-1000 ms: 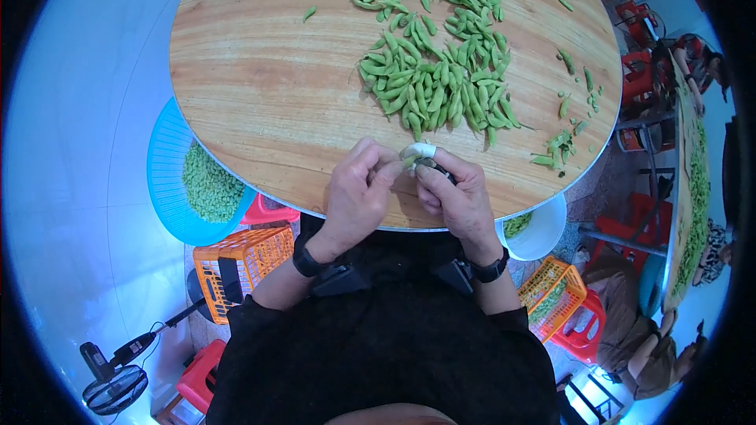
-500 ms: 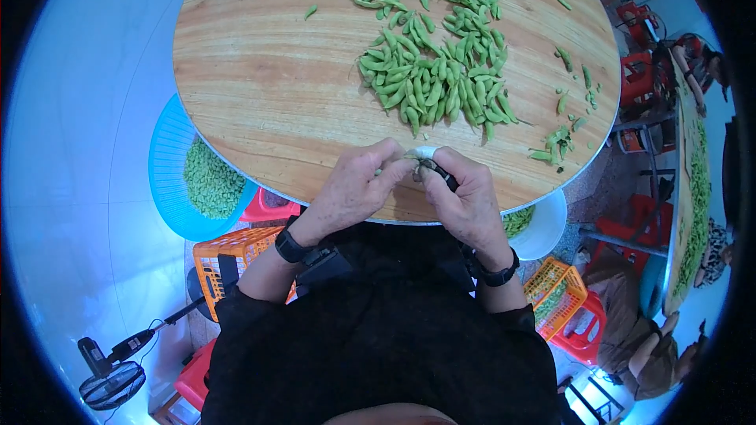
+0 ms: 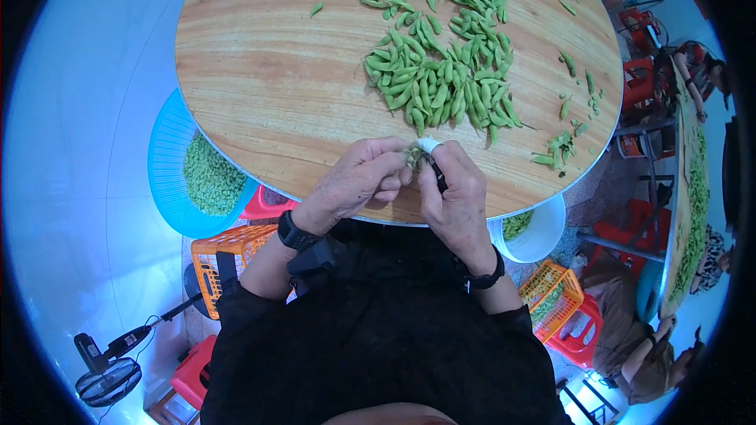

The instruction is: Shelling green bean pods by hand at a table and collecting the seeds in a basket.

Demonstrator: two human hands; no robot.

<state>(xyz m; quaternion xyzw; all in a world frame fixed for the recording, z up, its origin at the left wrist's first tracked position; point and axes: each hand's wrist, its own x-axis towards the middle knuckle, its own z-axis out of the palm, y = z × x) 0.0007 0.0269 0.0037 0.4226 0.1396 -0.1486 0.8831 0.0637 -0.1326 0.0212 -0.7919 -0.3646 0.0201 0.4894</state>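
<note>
Our left hand (image 3: 358, 179) pinches a likely light, soft pod (image 3: 413, 157), best held at nine o'clock; our right hand (image 3: 459, 195) grips something black (image 3: 439, 181).

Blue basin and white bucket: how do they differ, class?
The blue basin has a ribbed wall; the white bucket looks smooth.
The basin holds small shelled beans; the bucket holds what look like longer pods.
The basin sits on the left, the bucket on the right.
Both are partly hidden by the table and hold something green.
</note>
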